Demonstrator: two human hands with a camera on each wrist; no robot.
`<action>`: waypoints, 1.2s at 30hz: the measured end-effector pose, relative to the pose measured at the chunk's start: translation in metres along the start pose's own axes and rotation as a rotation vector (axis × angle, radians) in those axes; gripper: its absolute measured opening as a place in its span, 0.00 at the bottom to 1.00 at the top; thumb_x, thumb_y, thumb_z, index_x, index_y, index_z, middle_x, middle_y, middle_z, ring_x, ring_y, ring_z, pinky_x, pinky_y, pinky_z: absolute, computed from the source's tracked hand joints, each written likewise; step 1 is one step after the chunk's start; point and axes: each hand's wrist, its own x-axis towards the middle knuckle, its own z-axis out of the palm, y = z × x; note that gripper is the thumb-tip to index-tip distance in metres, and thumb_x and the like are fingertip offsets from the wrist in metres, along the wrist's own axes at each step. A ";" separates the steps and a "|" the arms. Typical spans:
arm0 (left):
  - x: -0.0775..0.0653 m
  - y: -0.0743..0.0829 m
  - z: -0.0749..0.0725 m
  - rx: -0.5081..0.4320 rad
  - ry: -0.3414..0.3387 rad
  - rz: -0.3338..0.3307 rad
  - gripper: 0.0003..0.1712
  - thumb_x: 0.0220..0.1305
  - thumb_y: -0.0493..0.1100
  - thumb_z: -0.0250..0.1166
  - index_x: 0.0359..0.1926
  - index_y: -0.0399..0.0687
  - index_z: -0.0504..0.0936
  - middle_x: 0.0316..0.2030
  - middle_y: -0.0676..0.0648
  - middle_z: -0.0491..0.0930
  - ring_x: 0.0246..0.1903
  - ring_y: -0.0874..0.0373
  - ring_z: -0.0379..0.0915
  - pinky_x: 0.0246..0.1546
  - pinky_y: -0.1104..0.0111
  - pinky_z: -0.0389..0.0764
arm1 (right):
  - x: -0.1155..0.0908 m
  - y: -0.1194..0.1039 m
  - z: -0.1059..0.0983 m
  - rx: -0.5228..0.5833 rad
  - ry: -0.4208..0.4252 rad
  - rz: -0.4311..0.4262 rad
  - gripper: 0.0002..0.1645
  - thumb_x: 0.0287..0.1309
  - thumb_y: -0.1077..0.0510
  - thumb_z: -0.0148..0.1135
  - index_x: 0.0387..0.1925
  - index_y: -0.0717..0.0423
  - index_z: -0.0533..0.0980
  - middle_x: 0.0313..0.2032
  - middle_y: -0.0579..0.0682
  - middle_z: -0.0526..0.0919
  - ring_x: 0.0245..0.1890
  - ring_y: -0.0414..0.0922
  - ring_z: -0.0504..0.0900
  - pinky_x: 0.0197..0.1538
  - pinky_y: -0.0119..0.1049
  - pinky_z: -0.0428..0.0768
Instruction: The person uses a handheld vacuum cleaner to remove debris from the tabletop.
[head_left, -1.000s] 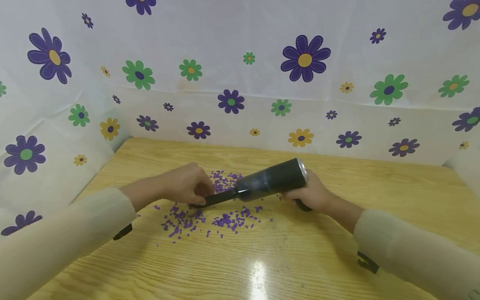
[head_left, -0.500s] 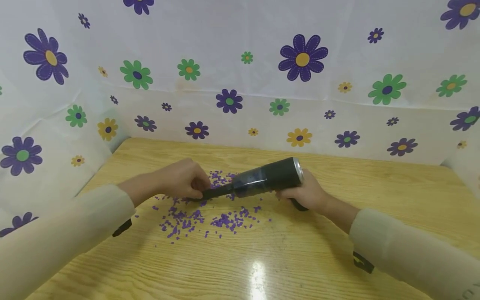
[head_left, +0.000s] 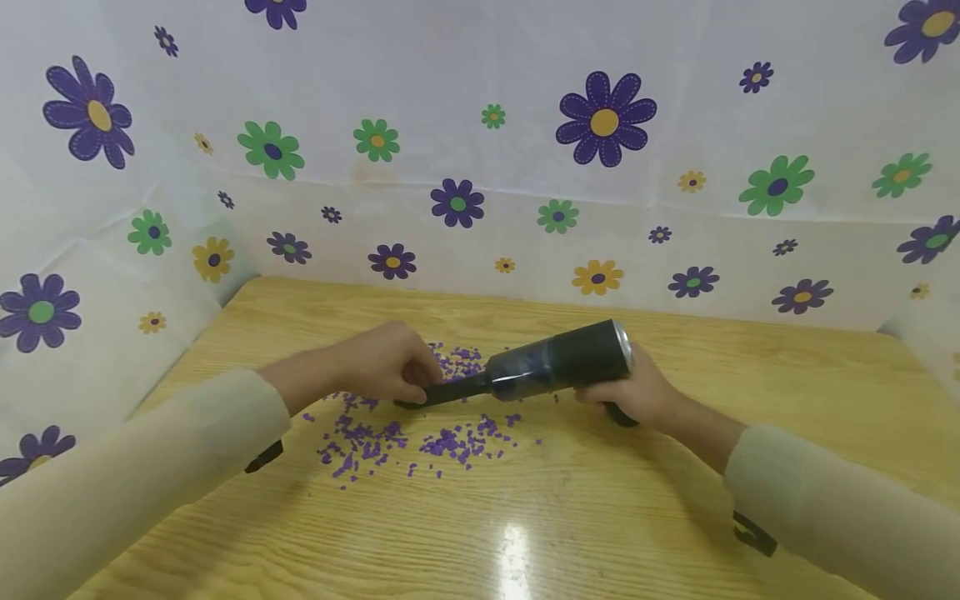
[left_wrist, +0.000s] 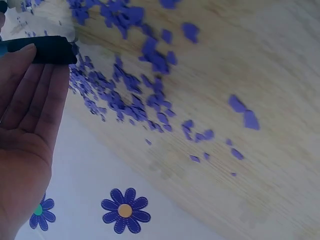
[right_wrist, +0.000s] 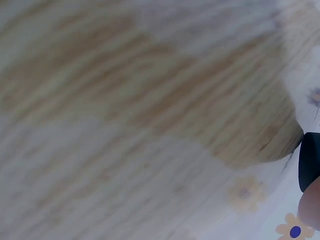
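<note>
A black handheld vacuum cleaner (head_left: 581, 358) with a see-through dust chamber slants over the table, its narrow nozzle (head_left: 459, 390) pointing down to the left. My right hand (head_left: 641, 392) grips its handle. Thumb and fingers of my left hand (head_left: 386, 362) pinch the nozzle near its tip; in the left wrist view the nozzle (left_wrist: 52, 50) lies across the fingers. Purple paper bits (head_left: 453, 442) are scattered around and in front of the tip. At the right wrist view's edge show a fingertip (right_wrist: 311, 205) and a dark vacuum part (right_wrist: 310, 160).
The wooden table (head_left: 637, 517) reaches back to a white flower-print cloth (head_left: 495, 150), which also hangs along the left side. More purple bits (head_left: 461, 360) lie behind the nozzle. Dark wrist devices hang below both sleeves.
Both hands and the vacuum cleaner shifted slightly left, then back to the right, the nozzle staying low over the table. The purple bits in front look much the same.
</note>
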 end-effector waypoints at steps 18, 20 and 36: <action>0.003 -0.009 -0.005 0.059 0.017 0.040 0.09 0.54 0.32 0.71 0.37 0.46 0.90 0.31 0.52 0.88 0.31 0.66 0.83 0.38 0.71 0.85 | 0.002 -0.001 0.009 -0.004 0.019 -0.053 0.23 0.46 0.71 0.68 0.47 0.69 0.73 0.24 0.49 0.81 0.18 0.44 0.76 0.27 0.36 0.79; 0.002 -0.011 -0.006 0.069 0.018 0.038 0.10 0.54 0.32 0.71 0.37 0.46 0.89 0.32 0.52 0.88 0.31 0.65 0.83 0.39 0.70 0.85 | 0.002 -0.001 0.011 -0.009 0.023 -0.057 0.24 0.46 0.70 0.69 0.47 0.70 0.73 0.24 0.48 0.82 0.19 0.43 0.76 0.29 0.36 0.79; -0.005 -0.025 -0.014 0.061 0.061 -0.006 0.11 0.54 0.30 0.69 0.39 0.43 0.89 0.33 0.49 0.89 0.32 0.62 0.85 0.40 0.67 0.86 | 0.012 -0.006 0.027 -0.055 0.043 -0.064 0.22 0.48 0.68 0.69 0.48 0.65 0.76 0.24 0.50 0.82 0.22 0.47 0.78 0.33 0.36 0.79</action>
